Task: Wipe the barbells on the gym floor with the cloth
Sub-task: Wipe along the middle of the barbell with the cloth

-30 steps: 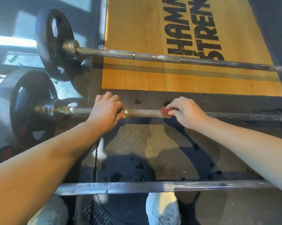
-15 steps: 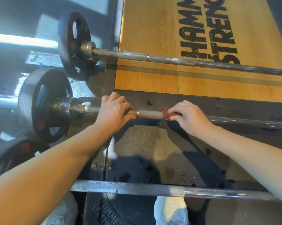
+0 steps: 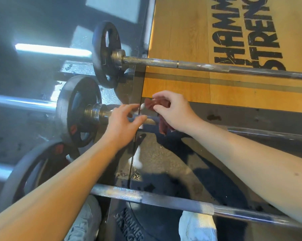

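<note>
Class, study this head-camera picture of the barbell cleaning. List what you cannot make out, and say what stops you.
Head view: the middle barbell, partly hidden under the right hand and cloth.
The far barbell: right end cut off by the right edge.
The floor lettering: cut by the top edge.
Whether the left hand touches the middle barbell: motion blur.

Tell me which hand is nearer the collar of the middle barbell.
Left. The left hand is over the bar right beside the collar; the right hand, pinching the red cloth, is farther along the bar, beyond the left hand.
</note>
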